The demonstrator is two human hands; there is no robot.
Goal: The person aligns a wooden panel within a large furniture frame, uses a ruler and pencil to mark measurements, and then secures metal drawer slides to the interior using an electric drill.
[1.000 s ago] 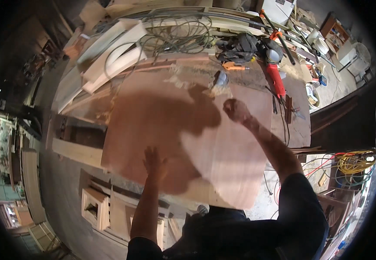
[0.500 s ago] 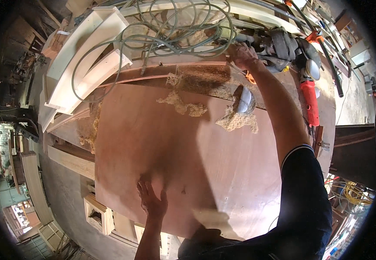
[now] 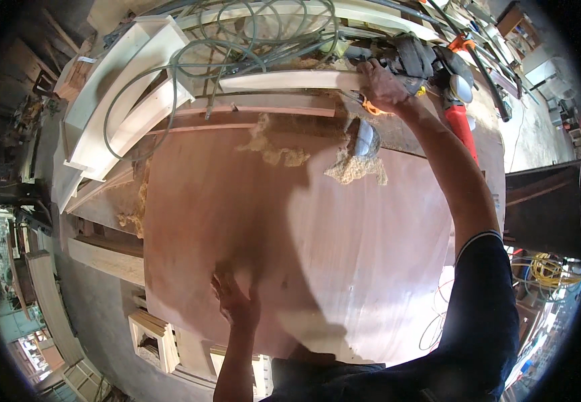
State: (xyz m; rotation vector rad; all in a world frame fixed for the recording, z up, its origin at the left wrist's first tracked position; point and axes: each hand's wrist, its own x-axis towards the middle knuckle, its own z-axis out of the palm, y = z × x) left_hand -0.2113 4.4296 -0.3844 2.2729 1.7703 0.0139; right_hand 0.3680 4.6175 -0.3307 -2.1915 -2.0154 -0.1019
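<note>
My left hand (image 3: 237,298) lies palm down on a large reddish-brown plywood board (image 3: 216,201), fingers extended and holding nothing. At the far side my right hand (image 3: 384,87) is closed around the right end of a long pale wooden strip (image 3: 290,81). The strip lies crosswise beyond the board, beside a tangled green hose (image 3: 233,57). Just below my right hand is a tool with an orange handle (image 3: 374,108). A rounded grey and whitish object (image 3: 367,139) rests on the board's far part, with clumps of tan shavings (image 3: 354,171) around it.
A red power tool (image 3: 461,130) lies to the right, near dark, bulky gear (image 3: 411,57). Pale wooden frame pieces (image 3: 126,100) lean at the far left. More reddish strips (image 3: 263,107) run along the board's far edge. Wooden frames (image 3: 156,338) stand low at near left.
My right hand has taken hold of the pale strip and brought it nearer, out from among the hose. My left hand stays in nearly the same place on the board.
</note>
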